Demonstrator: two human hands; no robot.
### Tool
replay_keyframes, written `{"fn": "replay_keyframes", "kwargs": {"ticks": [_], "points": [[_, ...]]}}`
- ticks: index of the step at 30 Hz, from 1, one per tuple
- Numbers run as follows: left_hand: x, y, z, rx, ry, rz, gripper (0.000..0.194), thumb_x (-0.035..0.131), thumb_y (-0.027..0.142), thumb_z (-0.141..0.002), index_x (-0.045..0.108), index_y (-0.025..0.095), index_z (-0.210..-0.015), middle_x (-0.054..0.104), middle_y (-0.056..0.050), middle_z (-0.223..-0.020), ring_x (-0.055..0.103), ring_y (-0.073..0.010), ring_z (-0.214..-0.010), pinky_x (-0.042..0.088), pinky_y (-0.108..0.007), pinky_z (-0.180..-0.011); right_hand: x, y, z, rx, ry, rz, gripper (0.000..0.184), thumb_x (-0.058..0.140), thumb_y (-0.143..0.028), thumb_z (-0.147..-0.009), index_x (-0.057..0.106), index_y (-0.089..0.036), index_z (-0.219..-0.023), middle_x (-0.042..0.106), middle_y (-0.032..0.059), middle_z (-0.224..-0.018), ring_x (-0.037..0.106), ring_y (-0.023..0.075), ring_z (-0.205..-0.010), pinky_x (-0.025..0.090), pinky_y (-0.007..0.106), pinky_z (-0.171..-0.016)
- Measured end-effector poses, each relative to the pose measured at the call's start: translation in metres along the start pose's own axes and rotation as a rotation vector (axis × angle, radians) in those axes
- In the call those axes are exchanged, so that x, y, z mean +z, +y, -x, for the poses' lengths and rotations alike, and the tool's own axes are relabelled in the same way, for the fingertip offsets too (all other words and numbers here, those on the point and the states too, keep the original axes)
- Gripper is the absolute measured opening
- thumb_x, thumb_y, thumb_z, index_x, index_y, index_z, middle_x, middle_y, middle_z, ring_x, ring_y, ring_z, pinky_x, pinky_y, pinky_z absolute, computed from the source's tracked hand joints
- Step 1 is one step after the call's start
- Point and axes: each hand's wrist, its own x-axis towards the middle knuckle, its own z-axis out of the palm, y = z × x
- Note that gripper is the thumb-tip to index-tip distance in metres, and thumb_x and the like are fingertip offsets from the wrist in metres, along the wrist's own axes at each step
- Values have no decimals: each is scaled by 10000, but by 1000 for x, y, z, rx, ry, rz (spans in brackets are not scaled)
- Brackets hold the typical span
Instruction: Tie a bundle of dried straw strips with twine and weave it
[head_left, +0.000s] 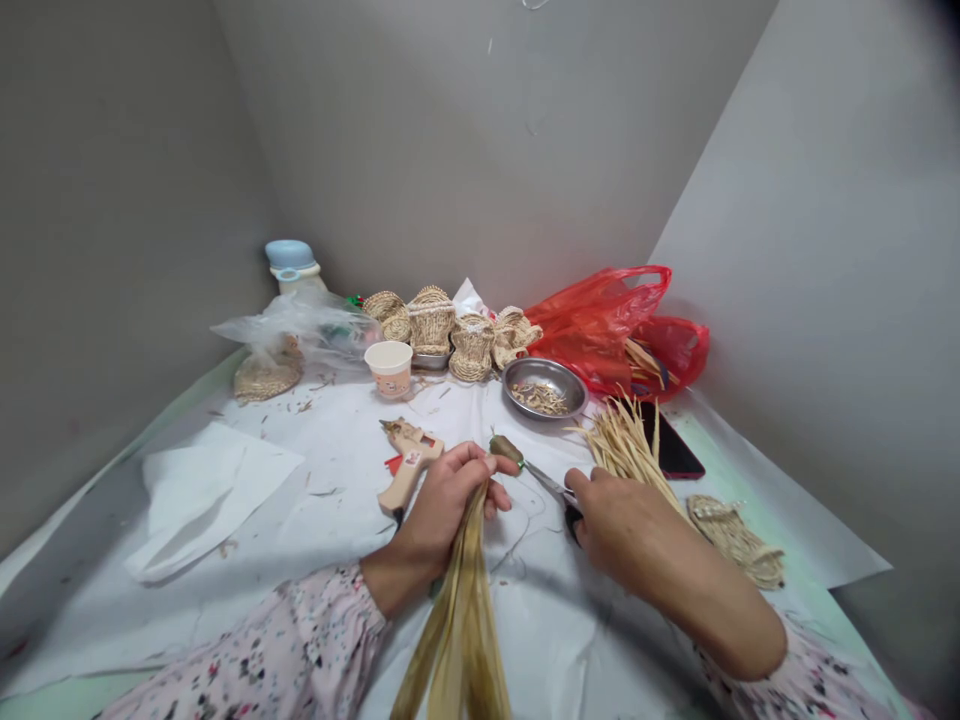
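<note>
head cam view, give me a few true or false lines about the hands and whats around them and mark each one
The left hand grips a bundle of long pale plant strips. True.
The right hand holds a hot glue gun. False: it holds scissors, and the hot glue gun lies to the left of the hands.
The steel bowl holds small dry bits. True.
The paper cup stands inside the steel bowl. False: it stands to the left of the bowl.

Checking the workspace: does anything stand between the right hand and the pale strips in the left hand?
Yes, a metal-bladed tool, gripped by the right hand, crosses the gap toward the left hand above the strips. Nothing else visible does.
</note>
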Motion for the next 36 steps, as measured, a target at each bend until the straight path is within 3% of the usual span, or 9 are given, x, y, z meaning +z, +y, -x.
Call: {"fn": "replay_keyframes", "kwargs": {"ticks": [8, 12, 15, 17, 20, 25, 29, 36], "points": [[0, -5, -4, 11, -20, 108, 205, 583, 340, -846, 562, 141, -802, 672, -42, -766, 642, -124, -633, 498, -234, -612, -7, 21, 10, 58, 81, -25, 269, 570, -106, -771, 633, -193, -1018, 675, 110, -871, 662, 273, -737, 346, 303, -542], [0, -4, -4, -8, -16, 133, 205, 588, 331, -843, 580, 126, -831, 686, -79, -822, 660, -145, -690, 518, -260, -678, -9, 37, 11, 54, 323, -161, 320, 604, -210, -784, 614, -210, -1104, 664, 111, -927, 643, 264, -752, 386, 315, -577], [3, -3, -3, -11, -22, 165, 155, 635, 243, -791, 579, 123, -871, 694, -97, -904, 672, -155, -764, 519, -270, -754, -16, 39, 10, -51, 455, -467, 408, 573, -262, -811, 555, -234, -1217, 653, 80, -952, 626, 225, -774, 434, 312, -624], [4, -2, -2, -5, -22, 171, 204, 667, 170, -740, 568, 129, -915, 695, -95, -951, 677, -163, -829, 512, -275, -810, -22, 35, 8, -94, 406, -706, 417, 540, -297, -835, 531, -243, -1248, 641, 45, -863, 605, 193, -706, 449, 299, -598], [5, -2, -2, -19, -4, 169, 292, 687, 120, -691, 547, 143, -946, 697, -94, -970, 681, -173, -861, 512, -287, -836, -25, 24, 5, -144, 221, -1061, 419, 497, -336, -877, 505, -234, -1284, 612, 10, -745, 573, 161, -613, 457, 282, -550], [6, 1, -1, -34, 18, 183, 287, 634, 105, -661, 520, 159, -919, 705, -80, -916, 694, -176, -793, 538, -276, -752, -1, -7, -1, -305, -115, -1822, 382, 509, -428, -910, 537, -172, -1193, 616, 29, -758, 605, 140, -645, 467, 234, -530], [7, 2, 0, -41, 49, 198, 326, 598, 95, -660, 492, 176, -957, 695, -38, -853, 692, -156, -709, 546, -260, -684, 26, -35, 5, -322, -125, -2171, 302, 572, -435, -879, 588, -161, -1004, 582, 24, -778, 615, 123, -603, 445, 179, -437], [5, -2, -5, -18, 121, 243, 402, 635, 100, -675, 428, 187, -1008, 688, -112, -1019, 698, -227, -901, 551, -347, -797, 49, -58, 26, -143, -131, -2411, 354, 600, -465, -850, 619, -140, -989, 577, 18, -713, 561, 86, -492, 381, 133, -346]]}}
